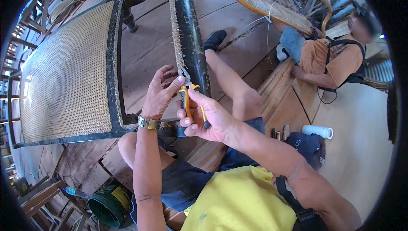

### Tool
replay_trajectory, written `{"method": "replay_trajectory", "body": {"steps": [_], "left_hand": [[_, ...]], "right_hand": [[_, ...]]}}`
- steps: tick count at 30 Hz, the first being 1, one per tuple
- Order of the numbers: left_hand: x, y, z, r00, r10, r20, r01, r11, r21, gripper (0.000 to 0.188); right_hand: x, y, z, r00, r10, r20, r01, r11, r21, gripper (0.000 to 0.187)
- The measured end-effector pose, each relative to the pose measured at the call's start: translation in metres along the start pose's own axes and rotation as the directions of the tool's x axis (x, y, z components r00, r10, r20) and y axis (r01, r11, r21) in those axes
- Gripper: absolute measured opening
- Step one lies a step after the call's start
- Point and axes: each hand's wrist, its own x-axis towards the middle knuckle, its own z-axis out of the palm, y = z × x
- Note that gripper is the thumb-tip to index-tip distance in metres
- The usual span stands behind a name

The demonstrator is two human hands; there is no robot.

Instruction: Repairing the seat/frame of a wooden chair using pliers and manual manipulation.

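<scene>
My right hand (210, 114) is closed around the handles of yellow-and-black pliers (187, 99), whose metal jaws point away from me at the frayed edge of a dark wooden rail (187, 22). Ragged, straw-coloured cane ends stick out along that edge. My left hand (160, 90), with a metal watch at the wrist, is beside the jaws. Its thumb reaches to the pliers' head, and its fingers are parted from the thumb and partly curled. I cannot make out anything in them. The rail belongs to a dark chair frame with a woven cane panel (68, 73) at the left.
Another person (331, 56) sits at the right by a light-brown chair frame (272, 10) with loose strands. A white tube (317, 131) and a dark cap (302, 146) lie to my right. At lower left are a green bucket (108, 207) and a plastic bottle (75, 192).
</scene>
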Motion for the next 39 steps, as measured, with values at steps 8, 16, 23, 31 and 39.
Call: {"method": "replay_trajectory", "body": {"steps": [8,16,23,31,39], "left_hand": [[-0.006,0.01,-0.021,0.958,-0.208,-0.195,0.147,0.947,-0.287,0.049],[-0.005,0.015,-0.061,0.858,-0.22,-0.465,-0.028,0.883,-0.469,0.037],[0.0,0.001,-0.031,0.904,-0.194,-0.381,0.064,0.942,-0.329,0.031],[0.007,-0.022,-0.001,0.889,-0.314,-0.334,0.151,0.888,-0.434,0.04],[0.009,-0.026,0.003,0.931,0.078,-0.358,-0.106,0.993,-0.059,0.026]], "right_hand": [[0.002,0.009,0.006,0.977,-0.155,-0.149,0.107,0.953,-0.285,0.021],[-0.008,-0.001,0.014,0.972,-0.173,-0.161,0.064,0.848,-0.526,0.01],[-0.024,-0.081,0.005,0.975,0.017,-0.223,-0.191,0.582,-0.791,0.016],[-0.021,-0.122,0.106,0.578,-0.446,0.684,-0.052,-0.856,-0.514,0.024],[-0.062,-0.147,0.2,0.73,-0.476,0.49,0.124,-0.613,-0.781,0.028]]}}
